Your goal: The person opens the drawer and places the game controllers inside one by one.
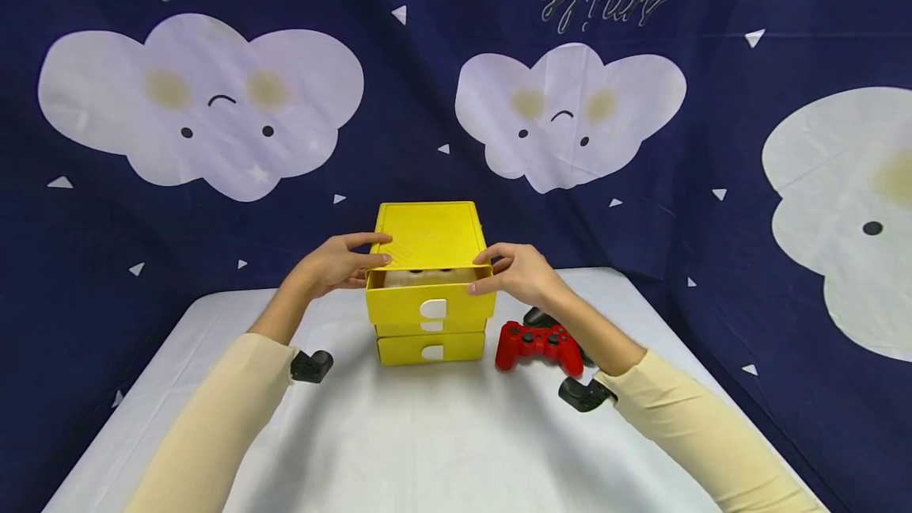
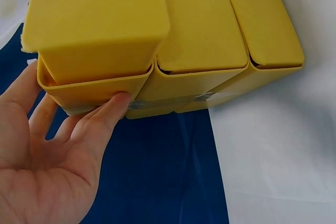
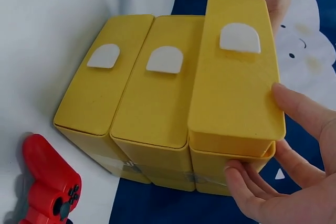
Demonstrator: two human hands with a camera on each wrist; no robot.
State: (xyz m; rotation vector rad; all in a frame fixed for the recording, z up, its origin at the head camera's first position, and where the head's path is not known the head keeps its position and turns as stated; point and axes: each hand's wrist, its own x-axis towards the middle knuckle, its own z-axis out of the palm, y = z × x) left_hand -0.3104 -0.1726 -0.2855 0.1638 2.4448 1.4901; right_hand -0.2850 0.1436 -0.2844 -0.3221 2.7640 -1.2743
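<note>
A yellow three-drawer cabinet point(image 1: 427, 229) stands upright on the white table. Its top drawer point(image 1: 399, 305) is pulled partway out, and something pale with dark spots point(image 1: 427, 279) shows inside. The two lower drawers are closed; each drawer front bears a white rounded tab. My left hand point(image 1: 338, 264) touches the cabinet's left side and top edge with extended fingers. On the other side, my right hand point(image 1: 523, 271) spans the upper right corner, its thumb at the top drawer's front edge and its other fingers against the top and side walls.
A red game controller point(image 1: 537, 347) lies right of the cabinet, with a black controller point(image 1: 536, 317) partly hidden behind it. Dark blue cloth with cloud prints point(image 1: 413, 101) hangs behind the white-covered table point(image 1: 413, 450). Both wrists carry black devices.
</note>
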